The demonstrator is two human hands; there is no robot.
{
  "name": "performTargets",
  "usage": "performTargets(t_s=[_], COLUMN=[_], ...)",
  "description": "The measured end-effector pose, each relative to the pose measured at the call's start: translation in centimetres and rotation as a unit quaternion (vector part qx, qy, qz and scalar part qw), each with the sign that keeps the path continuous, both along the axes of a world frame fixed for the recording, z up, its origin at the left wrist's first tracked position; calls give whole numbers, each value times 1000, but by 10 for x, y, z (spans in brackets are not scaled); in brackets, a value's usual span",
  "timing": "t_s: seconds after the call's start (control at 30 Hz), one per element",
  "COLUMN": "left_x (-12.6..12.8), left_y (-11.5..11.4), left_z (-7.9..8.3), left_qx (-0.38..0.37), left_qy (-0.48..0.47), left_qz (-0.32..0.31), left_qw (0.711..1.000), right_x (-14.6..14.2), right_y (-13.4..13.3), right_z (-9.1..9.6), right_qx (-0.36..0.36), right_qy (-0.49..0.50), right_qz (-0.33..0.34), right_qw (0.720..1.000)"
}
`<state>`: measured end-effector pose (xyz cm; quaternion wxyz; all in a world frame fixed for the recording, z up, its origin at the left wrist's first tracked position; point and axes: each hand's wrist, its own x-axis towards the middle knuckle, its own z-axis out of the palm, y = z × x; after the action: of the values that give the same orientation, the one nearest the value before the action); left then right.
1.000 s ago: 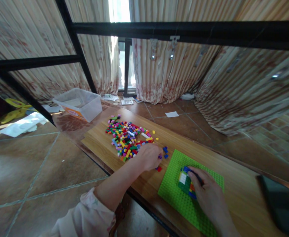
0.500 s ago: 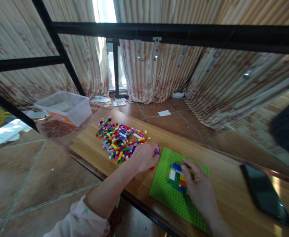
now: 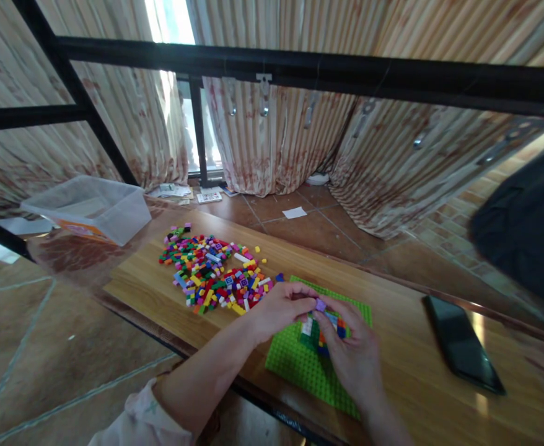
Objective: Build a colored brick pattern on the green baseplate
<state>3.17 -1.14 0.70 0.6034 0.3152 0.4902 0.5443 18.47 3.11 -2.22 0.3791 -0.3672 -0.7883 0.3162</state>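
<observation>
A small purple brick (image 3: 320,305) is pinched at the fingertips of my left hand (image 3: 287,308), above the green baseplate (image 3: 295,365). My right hand (image 3: 356,347) comes in from the right, its thumb and forefinger closed around the same brick. Beneath the fingers, a block of joined bricks (image 3: 307,328) in white, green, blue and orange sits on the baseplate. My hands cover part of that block. To the left of my left hand spreads a pile of loose coloured bricks (image 3: 211,266).
Right of the baseplate, a black phone (image 3: 462,344) lies on the wooden board (image 3: 393,384). A clear plastic bin (image 3: 127,214) stands at the far left end. Beyond are a black metal frame (image 3: 300,65), curtains (image 3: 263,142) and a dark object (image 3: 527,217) at right.
My left hand has moved right from the edge of the brick pile to over the baseplate, bringing the purple brick. My right hand has lifted its fingers to meet it. The view has shifted right.
</observation>
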Motion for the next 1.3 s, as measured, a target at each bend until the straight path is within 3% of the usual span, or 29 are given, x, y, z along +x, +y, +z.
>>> performTargets(t_s=[0.2,0.3,0.4,0.57,0.9,1.07,1.3], left_x=[1,-4,-8,-7,-3,2,7], left_y=[7,10,10,8,5,0,-5], left_z=[-8,-16,-21,-22,-26,-26,-27], left_qx=[-4,-2,8,26,77,162,167], left_qy=[63,150,264,374,467,533,645], left_qz=[28,55,69,36,-10,-42,-89], left_qw=[998,987,962,926,881,830,741], right_x=[13,23,31,30,23,24,23], right_y=[13,22,28,28,26,27,28], right_z=[-3,-6,-11,-19,-20,-21,-19], right_qx=[-28,-62,-49,-11,-8,-18,-59], right_qy=[-30,-68,-95,-126,-125,-110,-90], right_qz=[-43,-68,-55,-19,4,8,-1], right_qw=[998,993,993,992,992,994,994])
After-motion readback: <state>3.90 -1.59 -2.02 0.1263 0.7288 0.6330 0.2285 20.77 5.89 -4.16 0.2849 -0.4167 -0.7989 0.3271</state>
